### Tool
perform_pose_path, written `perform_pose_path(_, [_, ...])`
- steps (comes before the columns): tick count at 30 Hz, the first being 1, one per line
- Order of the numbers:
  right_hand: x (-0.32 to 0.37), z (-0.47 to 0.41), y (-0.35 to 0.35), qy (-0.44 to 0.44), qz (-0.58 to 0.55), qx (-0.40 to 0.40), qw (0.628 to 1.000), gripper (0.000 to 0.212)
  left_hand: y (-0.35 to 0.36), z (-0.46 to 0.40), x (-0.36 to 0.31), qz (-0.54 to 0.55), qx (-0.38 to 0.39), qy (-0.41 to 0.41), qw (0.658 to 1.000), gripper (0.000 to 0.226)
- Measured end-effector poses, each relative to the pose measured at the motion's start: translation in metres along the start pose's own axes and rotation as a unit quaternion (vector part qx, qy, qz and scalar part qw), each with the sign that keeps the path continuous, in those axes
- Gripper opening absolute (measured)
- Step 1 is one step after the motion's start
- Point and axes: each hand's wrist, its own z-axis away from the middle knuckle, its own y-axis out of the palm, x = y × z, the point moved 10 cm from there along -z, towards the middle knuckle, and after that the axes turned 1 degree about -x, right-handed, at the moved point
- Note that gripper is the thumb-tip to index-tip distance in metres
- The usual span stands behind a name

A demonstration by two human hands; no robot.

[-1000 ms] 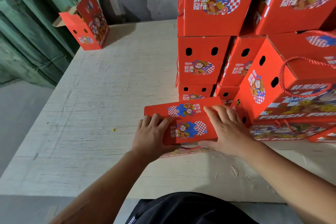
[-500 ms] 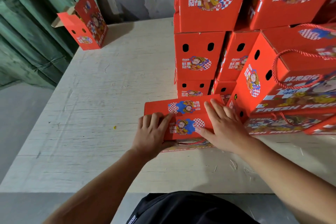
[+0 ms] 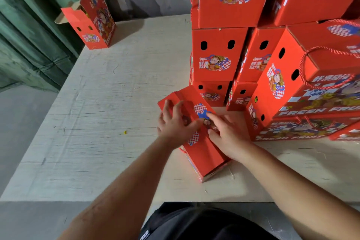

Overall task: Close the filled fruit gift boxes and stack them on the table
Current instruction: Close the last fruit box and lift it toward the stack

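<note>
The red gift box (image 3: 204, 148), square to the bench (image 3: 97, 103) edge 1 second ago, has been swung diagonal. It is pressed flat-fingered on top by left hand (image 3: 175, 124) and right hand (image 3: 228, 136), neither grip curled; stacking on the box stack (image 3: 216, 54) seems next.

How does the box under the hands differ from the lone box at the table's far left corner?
The box under the hands has its top flaps down, with the left hand and right hand on them; the far-left box has a flap sticking out, untouched. The near one sits beside the stack; the far one stands alone. Both are red with the same cartoon print.
</note>
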Motion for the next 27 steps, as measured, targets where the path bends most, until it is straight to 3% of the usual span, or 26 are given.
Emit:
perform_pose_path(2, [-0.006,-0.006,0.01,0.006,-0.006,0.044,0.999,0.071,0.012,0.009,-0.005,0.052,-0.026,-0.053,0.997,0.109])
perform_pose_path(7, [-0.018,-0.006,0.011,0.02,-0.095,0.104,0.99,0.091,-0.006,0.022,-0.011,0.283,-0.113,-0.048,0.951,0.097])
perform_pose_path(9, [-0.018,-0.006,0.014,0.009,-0.067,0.104,0.992,0.094,-0.013,0.026,-0.008,0.333,-0.128,-0.046,0.933,0.094])
perform_pose_path(11, [-0.017,-0.005,0.016,0.003,0.019,0.07,0.997,0.09,-0.016,0.024,-0.01,0.333,-0.118,-0.054,0.934,0.096])
perform_pose_path(14, [-0.008,-0.005,0.003,-0.029,-0.01,-0.035,0.999,0.076,-0.009,0.018,-0.019,0.258,-0.077,-0.044,0.962,0.096])
perform_pose_path(18, [0.001,-0.004,0.008,-0.044,0.112,-0.015,0.993,0.09,-0.004,0.025,-0.017,0.197,-0.096,-0.046,0.975,0.092])
perform_pose_path(22, [0.005,-0.001,0.002,-0.029,0.152,-0.046,0.987,0.096,-0.009,0.029,-0.014,0.243,-0.129,-0.023,0.961,0.085])
perform_pose_path(24, [0.005,-0.003,0.001,-0.028,0.142,-0.056,0.988,0.093,-0.014,0.028,-0.013,0.279,-0.145,-0.014,0.949,0.083])
perform_pose_path(27, [-0.006,-0.01,0.001,-0.006,0.013,-0.026,1.0,0.087,-0.017,0.024,-0.01,0.304,-0.153,-0.011,0.94,0.078])
